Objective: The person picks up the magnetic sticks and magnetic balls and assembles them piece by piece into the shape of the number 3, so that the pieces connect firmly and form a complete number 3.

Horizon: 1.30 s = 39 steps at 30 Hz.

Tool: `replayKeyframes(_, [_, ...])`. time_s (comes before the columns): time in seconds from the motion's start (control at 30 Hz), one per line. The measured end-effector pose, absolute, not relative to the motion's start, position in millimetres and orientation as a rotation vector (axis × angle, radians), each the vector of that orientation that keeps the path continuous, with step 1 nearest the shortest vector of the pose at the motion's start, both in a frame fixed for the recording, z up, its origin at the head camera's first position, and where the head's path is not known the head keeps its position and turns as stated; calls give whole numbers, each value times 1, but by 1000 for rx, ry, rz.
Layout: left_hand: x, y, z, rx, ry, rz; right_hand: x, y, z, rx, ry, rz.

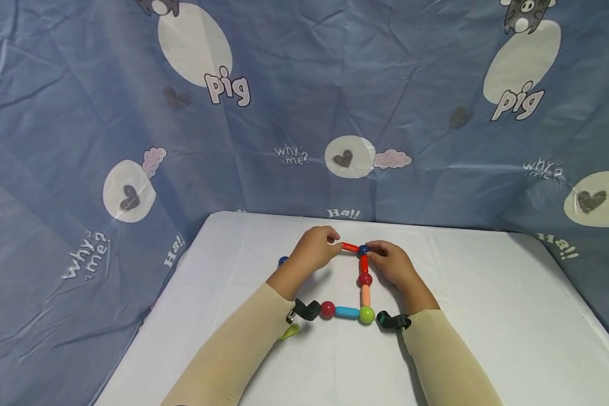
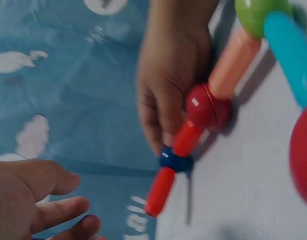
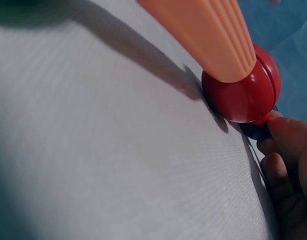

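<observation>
Blue ball [image 1: 363,249] sits pinched in the right grip [image 1: 395,265].

Bright, even light on the white surface [image 1: 487,293], soft shadows by the sleeves [image 1: 451,352]; left wrist view hazy, a white glint on the red ball [image 2: 208,107]; right wrist view dimmer, a dark green shape [image 3: 28,12] out of focus top left

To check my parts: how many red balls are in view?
2: one red ball between a red stick and the orange stick, another red ball touching the blue stick. The left arm may hide more.
</observation>
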<state>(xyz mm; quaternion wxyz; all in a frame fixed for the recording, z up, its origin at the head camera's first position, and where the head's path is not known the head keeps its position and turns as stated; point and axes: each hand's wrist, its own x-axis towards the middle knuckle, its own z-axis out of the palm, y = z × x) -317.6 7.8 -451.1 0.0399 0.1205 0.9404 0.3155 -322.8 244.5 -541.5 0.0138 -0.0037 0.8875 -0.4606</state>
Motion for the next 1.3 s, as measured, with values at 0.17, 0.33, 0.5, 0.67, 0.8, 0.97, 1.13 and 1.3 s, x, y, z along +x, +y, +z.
replayKeyframes(0.17, [-296,-9,-443,424,2882,993,-323,247,-541,-16,2766,-1441])
replayKeyframes(0.33, [-283,-32,-439,367,2963,952,-322,247,-540,10,2749,-1456])
replayKeyframes(0.5, [-273,-53,-437,288,3014,909,-323,247,-539,3,2751,-1433])
replayKeyframes(0.67, [-271,-68,-440,274,3021,936,-324,248,-538,9,2761,-1446])
replayKeyframes(0.8, [-273,-80,-446,206,3013,948,-325,248,-538,17,2742,-1457])
replayKeyframes(0.97, [-281,-94,-459,154,2996,983,-325,247,-539,24,2732,-1468])
replayKeyframes(1.13, [-288,-103,-473,167,2917,1068,-325,246,-540,35,2734,-1467])
replayKeyframes(1.3, [-293,-109,-489,220,2840,1127,-324,246,-542,28,2738,-1449])
